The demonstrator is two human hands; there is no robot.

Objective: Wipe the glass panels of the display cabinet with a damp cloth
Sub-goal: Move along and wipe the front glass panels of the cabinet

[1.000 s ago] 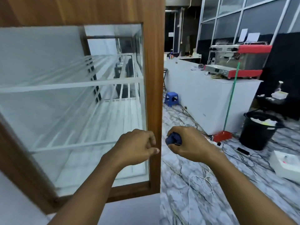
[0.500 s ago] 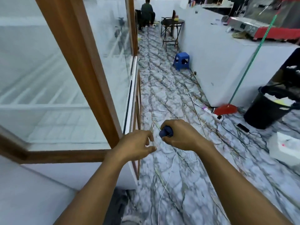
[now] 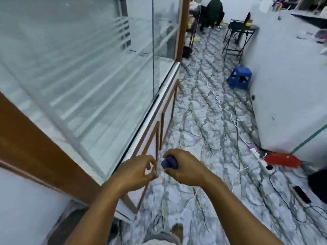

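two bare hands are held low before the body, over the marbled floor (image 3: 203, 121), just beside the near lower corner of the display cabinet (image 3: 35, 138). a dark blue cloth (image 3: 169, 162) is bunched in the right hand (image 3: 185, 167), whose fingers (image 3: 177, 153) are curled tightly round it, so that only a small wad is seen at the thumb side. the left hand (image 3: 132, 172) is held near the right one but apart from it; its fingers (image 3: 150, 160) are loosely curled, thumb tip close to forefinger, and nothing can be made out between them. the glass panels (image 3: 79, 76) are touched by neither hand nor cloth; they run away on the left in a wooden frame (image 3: 181, 29), and white slatted shelves are seen through them. on the right a long white bench (image 3: 283, 85) is seen, with a blue stool (image 3: 239, 77) set on the floor just beside it. a white cable (image 3: 219, 101) is trailed along the floor to a power strip (image 3: 260, 156), near a red tool head (image 3: 281, 160) on a green handle. at the far end a person (image 3: 214, 9) is seated beside a black folding table (image 3: 237, 30)
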